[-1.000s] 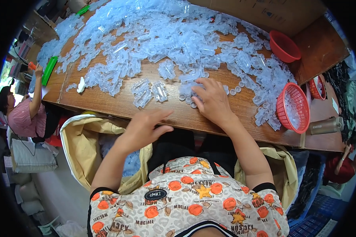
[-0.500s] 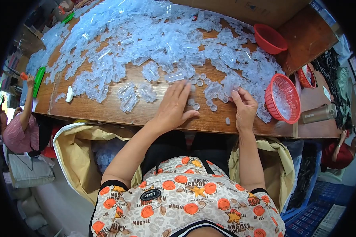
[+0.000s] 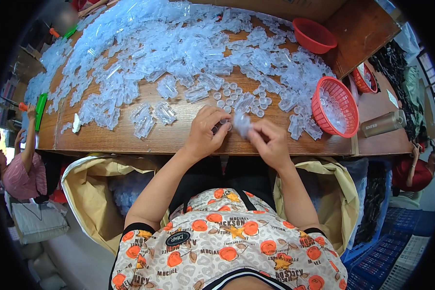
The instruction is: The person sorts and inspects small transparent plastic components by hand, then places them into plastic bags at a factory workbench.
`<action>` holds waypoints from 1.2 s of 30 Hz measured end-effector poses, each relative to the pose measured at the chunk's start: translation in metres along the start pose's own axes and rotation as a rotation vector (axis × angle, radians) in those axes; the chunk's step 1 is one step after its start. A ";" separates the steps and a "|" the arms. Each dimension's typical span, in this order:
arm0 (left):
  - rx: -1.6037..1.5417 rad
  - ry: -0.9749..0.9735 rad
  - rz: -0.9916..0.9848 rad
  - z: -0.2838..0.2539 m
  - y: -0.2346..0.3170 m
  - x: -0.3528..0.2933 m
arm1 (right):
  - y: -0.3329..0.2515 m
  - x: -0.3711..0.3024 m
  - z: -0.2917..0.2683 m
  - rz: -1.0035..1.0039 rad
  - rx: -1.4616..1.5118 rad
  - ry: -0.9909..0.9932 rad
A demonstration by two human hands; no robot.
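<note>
My left hand (image 3: 205, 131) is closed above the near part of the wooden table, its fingertips pinching a small clear round cap (image 3: 228, 126). Just right of it, my right hand (image 3: 271, 146) is shut on a clear plastic piece (image 3: 241, 124), smeared by motion. Beyond the hands lie several loose round caps (image 3: 229, 96) and another clear plastic piece (image 3: 245, 102). Small clusters of clear plastic pieces (image 3: 142, 121) rest to the left of my left hand. A large heap of similar clear pieces (image 3: 179, 46) spreads over the far side of the table.
At right stands a red basket (image 3: 336, 106) holding clear parts, with a red bowl (image 3: 314, 36) behind it. A greyish-brown bottle (image 3: 384, 123) lies near the right edge. Open yellowish sacks (image 3: 89, 193) hang below the table edge. Another person (image 3: 24, 169) works at far left.
My right hand has moved left and nearer, bringing a clear piece toward my left hand. My left hand has curled from flat to a pinch. More caps show on the table.
</note>
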State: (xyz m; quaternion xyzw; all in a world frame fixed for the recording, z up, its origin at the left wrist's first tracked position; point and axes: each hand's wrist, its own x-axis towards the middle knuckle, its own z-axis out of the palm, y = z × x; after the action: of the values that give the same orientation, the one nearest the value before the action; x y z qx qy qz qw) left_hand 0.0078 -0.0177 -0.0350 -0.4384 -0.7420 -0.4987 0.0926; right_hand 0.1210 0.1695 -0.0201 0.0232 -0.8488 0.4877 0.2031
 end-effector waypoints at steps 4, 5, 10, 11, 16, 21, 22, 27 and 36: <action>-0.088 0.004 -0.008 0.001 -0.002 0.001 | 0.016 0.025 0.010 0.074 0.142 0.126; -0.084 0.006 -0.005 0.000 -0.001 -0.001 | 0.014 0.028 0.009 -0.040 0.043 0.180; -0.633 0.109 -0.335 0.005 0.026 -0.005 | -0.008 0.019 0.007 -0.445 -0.457 0.265; -1.021 0.110 -0.457 0.005 0.031 -0.005 | -0.007 0.016 0.008 -0.527 -0.511 0.268; -1.074 -0.013 -0.612 0.003 0.029 -0.002 | -0.008 0.011 0.007 -0.595 -0.594 0.268; -1.285 0.024 -0.699 0.002 0.031 -0.001 | -0.009 0.007 0.010 -0.560 -0.505 0.256; -1.283 0.025 -0.700 0.002 0.031 -0.001 | -0.013 0.007 0.011 -0.504 -0.430 0.258; -1.444 0.006 -0.761 -0.001 0.026 -0.004 | -0.017 0.009 0.013 -0.388 -0.207 0.266; -1.281 0.059 -0.703 -0.009 0.027 -0.013 | -0.029 0.008 0.020 -0.231 0.095 0.163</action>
State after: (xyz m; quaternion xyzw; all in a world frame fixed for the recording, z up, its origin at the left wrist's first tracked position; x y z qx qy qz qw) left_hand 0.0329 -0.0287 -0.0204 -0.1290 -0.3986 -0.8469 -0.3275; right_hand 0.1144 0.1392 -0.0026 0.0904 -0.7972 0.5008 0.3248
